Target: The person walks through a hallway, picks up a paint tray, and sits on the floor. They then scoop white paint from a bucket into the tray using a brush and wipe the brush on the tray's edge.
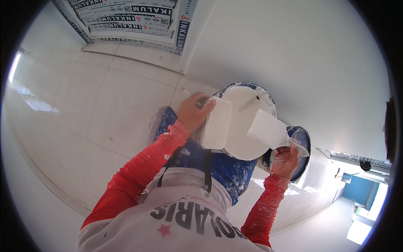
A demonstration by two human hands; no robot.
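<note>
My left hand (pixel 194 111) is closed on the near-left side of a white rectangular pan (pixel 217 123), tilted beside the rim of a large bucket (pixel 268 95). White putty (pixel 244 122) fills the bucket close to its top, with a small dark hole and a drag mark on its surface. In my right hand (pixel 285 161) is a putty knife (pixel 268 129), its wide blade coated white and held over the bucket's right side. Part of its handle is hidden by my fingers. Whether the blade touches the putty, I cannot tell.
A second, dark blue bucket (pixel 300 147) stands to the right by the pale wall (pixel 294 50). My blue, putty-spattered trousers (pixel 197 161) are close to the large bucket. Pale tiles cover the floor (pixel 84 96). At the upper left is a frame wrapped in printed tape (pixel 180 33).
</note>
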